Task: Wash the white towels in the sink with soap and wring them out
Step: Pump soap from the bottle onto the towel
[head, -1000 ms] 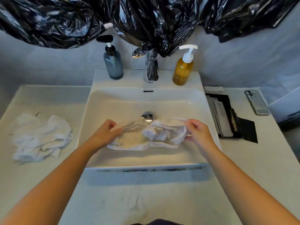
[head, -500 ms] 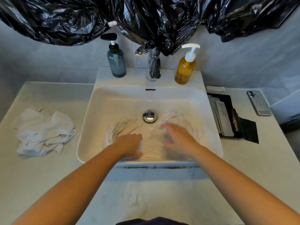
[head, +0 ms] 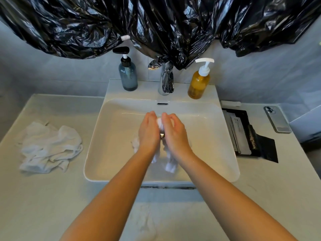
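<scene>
One towel (head: pixel 170 166) is pressed between the flat left hand (head: pixel 149 133) and the lightly curled right hand (head: pixel 174 134) over the sink (head: pixel 111 153), so I judge that washing is in progress and wringing is left, while the second towel (head: pixel 50 146) lies on the counter (head: pixel 43 197).

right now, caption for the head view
Left hand and right hand squeeze a white towel over the sink, another towel beside it.

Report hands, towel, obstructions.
Left hand flat against towel, right hand curled round it, over sink. Second towel on left counter. Black plastic drapes faucet.
</scene>
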Available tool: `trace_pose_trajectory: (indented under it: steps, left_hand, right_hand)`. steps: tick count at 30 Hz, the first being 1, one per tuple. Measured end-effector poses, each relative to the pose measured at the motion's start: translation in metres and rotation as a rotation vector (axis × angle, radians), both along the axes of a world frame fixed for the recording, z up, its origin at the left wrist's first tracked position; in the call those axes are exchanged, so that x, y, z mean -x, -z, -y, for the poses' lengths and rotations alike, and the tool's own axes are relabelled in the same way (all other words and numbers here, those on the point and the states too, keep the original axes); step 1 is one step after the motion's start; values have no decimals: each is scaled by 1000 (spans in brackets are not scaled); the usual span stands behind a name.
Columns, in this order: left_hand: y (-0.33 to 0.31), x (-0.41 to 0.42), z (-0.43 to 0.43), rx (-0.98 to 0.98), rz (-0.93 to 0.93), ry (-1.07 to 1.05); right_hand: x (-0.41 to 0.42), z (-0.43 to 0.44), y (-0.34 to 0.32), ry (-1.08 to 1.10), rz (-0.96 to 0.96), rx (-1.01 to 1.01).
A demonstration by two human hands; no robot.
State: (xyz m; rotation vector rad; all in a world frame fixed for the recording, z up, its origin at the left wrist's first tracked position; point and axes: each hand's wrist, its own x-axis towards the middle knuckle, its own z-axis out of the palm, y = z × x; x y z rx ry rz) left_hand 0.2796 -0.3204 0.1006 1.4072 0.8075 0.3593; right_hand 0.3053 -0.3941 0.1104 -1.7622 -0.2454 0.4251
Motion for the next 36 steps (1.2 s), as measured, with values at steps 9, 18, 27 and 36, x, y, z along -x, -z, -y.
trace_pose_trajectory:
  steps: [9,18,27,36]
  left_hand:
    - [-12,12,-19,-211,-214,528]
    - [0,33,-68,13,56,417]
    - [-13,-13,-4,11,71,-25]
    - [2,23,-33,-212,-89,603]
  right_hand:
    - [-37,11,10,78,21,100]
    - [-35,35,-13,166,-192,14]
    - [3,-12,-19,225,93,225]
    - [-71,22,-13,219,-32,291]
